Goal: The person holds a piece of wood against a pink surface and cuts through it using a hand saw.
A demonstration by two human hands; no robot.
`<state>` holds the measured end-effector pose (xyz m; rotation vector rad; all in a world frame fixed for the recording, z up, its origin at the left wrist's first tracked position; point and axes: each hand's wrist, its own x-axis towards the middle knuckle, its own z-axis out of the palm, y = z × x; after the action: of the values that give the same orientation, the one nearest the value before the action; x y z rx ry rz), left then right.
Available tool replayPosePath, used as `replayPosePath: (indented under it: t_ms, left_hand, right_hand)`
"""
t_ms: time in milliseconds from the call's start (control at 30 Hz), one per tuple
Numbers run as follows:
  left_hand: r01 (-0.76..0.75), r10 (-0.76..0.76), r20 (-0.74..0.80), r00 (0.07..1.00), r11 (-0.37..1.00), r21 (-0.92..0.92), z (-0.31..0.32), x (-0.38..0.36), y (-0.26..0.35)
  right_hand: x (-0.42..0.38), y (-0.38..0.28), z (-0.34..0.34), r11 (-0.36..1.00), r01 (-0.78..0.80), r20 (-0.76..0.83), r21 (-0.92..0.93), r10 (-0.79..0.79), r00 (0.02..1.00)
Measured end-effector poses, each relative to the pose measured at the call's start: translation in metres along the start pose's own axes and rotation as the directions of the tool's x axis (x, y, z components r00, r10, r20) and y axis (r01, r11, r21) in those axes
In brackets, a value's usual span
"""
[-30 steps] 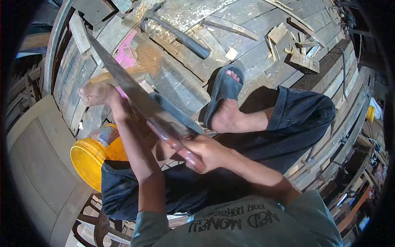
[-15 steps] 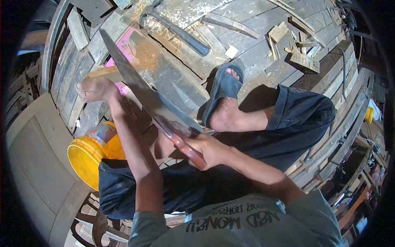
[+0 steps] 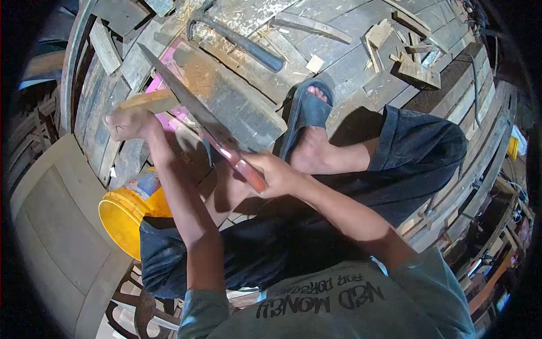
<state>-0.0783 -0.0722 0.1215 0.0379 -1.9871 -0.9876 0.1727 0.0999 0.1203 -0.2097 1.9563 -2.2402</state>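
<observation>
Board at far left: a pale flat board (image 3: 53, 226) slopes along the left edge, below the wooden platform (image 3: 350, 34).
Bucket: a yellow bucket (image 3: 121, 217) lies tipped just right of that board, its open mouth facing down-left, partly behind the left forearm.
Left hand: the left hand (image 3: 127, 123) is closed around the near end of a pale wooden stick (image 3: 149, 101), fingers wrapped over it, holding it down on the planks.
Wooden stick: it runs up and right from the left hand, over a pink patch (image 3: 161, 85) on the platform, and meets the saw blade.
Saw: a long saw (image 3: 183, 96) slants from upper left to lower right, its blade crossing the far end of the stick; whether the teeth are in the wood cannot be told.
Right hand: the right hand (image 3: 276, 175) is fisted tight on the saw's reddish handle, right of the left forearm.
Hammer: a dark-handled hammer (image 3: 237, 39) lies on the planks above the saw, well apart from both hands.
Foot: a foot in a dark sandal (image 3: 305, 116) is planted on the platform just right of the saw handle.
Scraps: short wood offcuts (image 3: 415, 70) lie scattered at the platform's upper right.
</observation>
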Motion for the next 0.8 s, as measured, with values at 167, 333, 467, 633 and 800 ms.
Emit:
replayPosePath:
  t_ms: [167,333,467,633,800]
  left_hand:
    - [-0.34,0.345,0.01,0.938,0.918,0.202,0.003,0.001,-0.045]
    - [-0.048,0.043,-0.042,0.998,0.993,-0.113,0.0,0.002,-0.034]
    - [-0.015,0.006,-0.047,0.999,0.981,-0.191,0.01,0.007,-0.047]
    - [-0.28,0.273,0.067,0.96,0.951,0.132,-0.002,0.007,-0.077]
    - [-0.209,0.207,0.056,0.977,0.977,0.035,0.008,0.01,-0.101]
  right_hand:
    - [-0.032,-0.02,0.0,0.998,-0.003,0.012,-0.069,0.004,1.0]
    - [-0.014,0.002,0.0,0.999,-0.006,-0.013,-0.052,0.005,1.0]
    - [-0.045,-0.003,-0.003,0.986,-0.133,0.085,-0.104,0.142,0.986]
    - [-0.015,0.006,-0.004,0.997,-0.077,-0.047,0.017,0.077,0.996]
    - [-0.04,-0.001,0.0,0.999,-0.036,-0.009,-0.039,0.035,0.999]
